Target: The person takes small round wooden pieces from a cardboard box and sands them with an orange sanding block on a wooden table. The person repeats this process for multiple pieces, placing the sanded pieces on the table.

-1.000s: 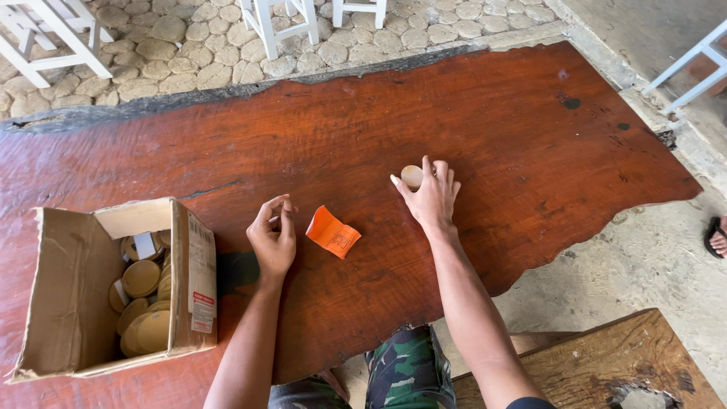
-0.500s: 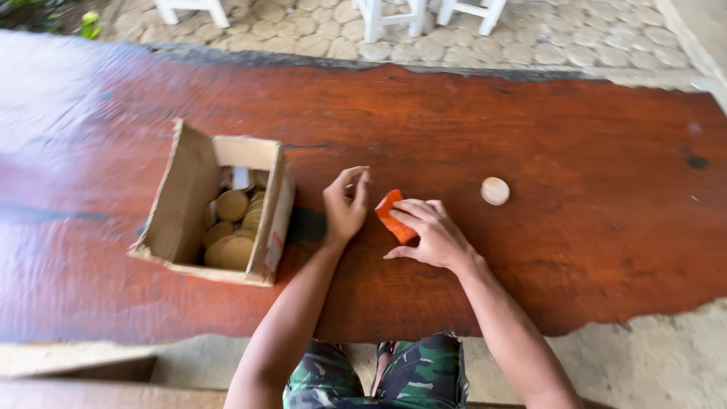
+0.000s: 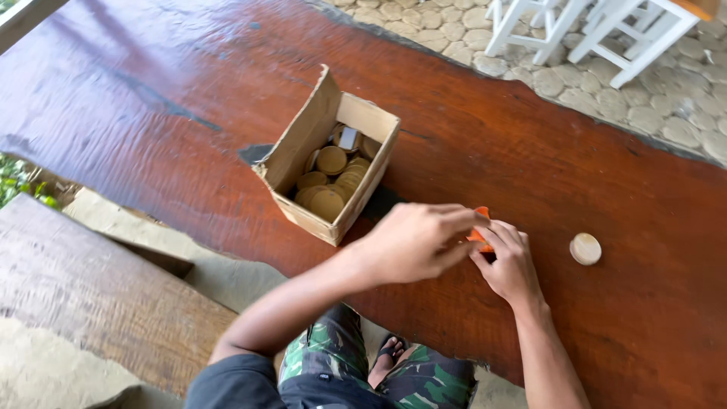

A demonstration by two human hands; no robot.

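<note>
Red-brown wooden table (image 3: 189,113): orange piece (image 3: 480,227) between fingers of both hands.

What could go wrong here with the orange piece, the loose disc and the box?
The orange piece is pinched between the left hand and right hand and mostly hidden, so it could crease or slip unseen. The disc lies loose by the right hand; a sweep might roll it away. The box sits near the table edge beside the left forearm; a nudge could tip it off.
</note>
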